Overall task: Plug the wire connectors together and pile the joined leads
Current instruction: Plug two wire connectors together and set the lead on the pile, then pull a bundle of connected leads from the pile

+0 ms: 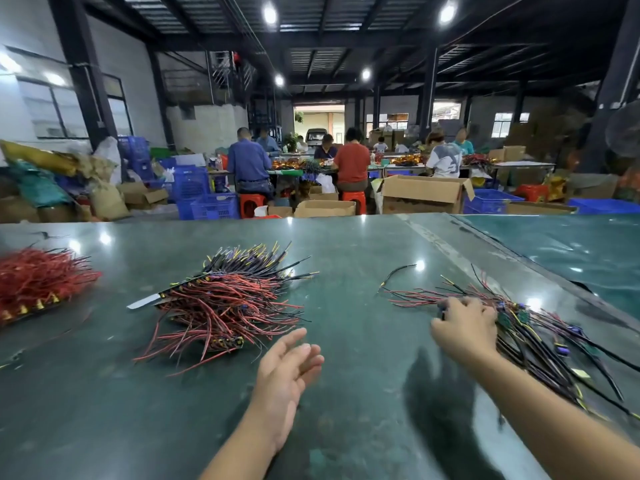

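A big heap of red and black leads with yellow connectors (228,299) lies mid-table, left of centre. On the right, a looser pile of joined leads (526,327) with blue connectors spreads toward the table's right edge. My right hand (464,327) rests on the left end of that pile, fingers curled down over the wires; whether it grips one is hidden. My left hand (291,365) hovers above the table just below the big heap, fingers straight and spread, holding nothing. A single black lead (398,273) lies apart, above the right pile.
A bundle of red wires (38,282) sits at the far left of the dark green table (346,427). A white strip (143,301) pokes out of the big heap. Beyond the table's far edge are cardboard boxes (424,194), blue crates and seated people at benches.
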`<state>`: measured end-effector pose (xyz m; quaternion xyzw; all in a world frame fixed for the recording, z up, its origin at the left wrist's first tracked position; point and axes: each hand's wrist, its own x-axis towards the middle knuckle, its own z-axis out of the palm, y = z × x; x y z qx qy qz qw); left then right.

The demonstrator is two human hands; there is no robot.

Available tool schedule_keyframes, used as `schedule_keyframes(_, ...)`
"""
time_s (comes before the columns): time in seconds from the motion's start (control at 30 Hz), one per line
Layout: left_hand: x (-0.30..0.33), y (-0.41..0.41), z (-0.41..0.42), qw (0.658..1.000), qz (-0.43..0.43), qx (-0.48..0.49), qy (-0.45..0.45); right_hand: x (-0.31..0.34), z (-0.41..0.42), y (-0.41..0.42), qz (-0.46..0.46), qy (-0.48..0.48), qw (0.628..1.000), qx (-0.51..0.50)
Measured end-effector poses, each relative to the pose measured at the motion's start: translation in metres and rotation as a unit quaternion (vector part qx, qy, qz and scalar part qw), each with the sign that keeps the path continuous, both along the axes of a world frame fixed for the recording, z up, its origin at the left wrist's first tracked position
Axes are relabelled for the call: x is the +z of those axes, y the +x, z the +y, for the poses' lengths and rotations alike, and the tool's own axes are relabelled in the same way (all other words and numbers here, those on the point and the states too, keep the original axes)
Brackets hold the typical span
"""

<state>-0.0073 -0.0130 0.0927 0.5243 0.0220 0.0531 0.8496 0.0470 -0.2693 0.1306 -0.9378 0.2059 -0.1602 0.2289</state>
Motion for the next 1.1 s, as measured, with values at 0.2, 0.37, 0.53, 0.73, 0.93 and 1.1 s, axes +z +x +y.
schedule_keyframes(0.2, 0.017, -0.003, -0.002, 0.921, -0.166, 0.166, 0.31, -0.05, 0.076, -0.055, -0.144, 0.147, 0.967, 0.153)
schedule_keyframes(0.37, 0.052, 0.007, 0.044, 0.801, -0.282, 0.189, 0.493, -0.054, 0.077, -0.064, -0.279, 0.086, 0.911, 0.291)
schedule_keyframes(0.53, 0.072, 0.061, 0.134, 0.66, -0.186, 0.296, 0.665, -0.056, 0.086, -0.062, -0.343, 0.034, 0.877, 0.335)
schedule_keyframes(0.73, 0.072, 0.1, 0.195, 0.63, 0.038, 0.142, 0.763, -0.054, 0.092, -0.063, -0.369, -0.006, 0.852, 0.371)
schedule_keyframes(0.93, 0.076, 0.117, 0.195, 0.557, -0.018, 0.178, 0.811, -0.058, 0.089, -0.058, -0.337, 0.018, 0.857, 0.389)
schedule_keyframes(1.1, 0.097, 0.117, 0.181, 0.539, -0.086, 0.262, 0.796, -0.06, 0.085, -0.057, -0.323, 0.041, 0.857, 0.399)
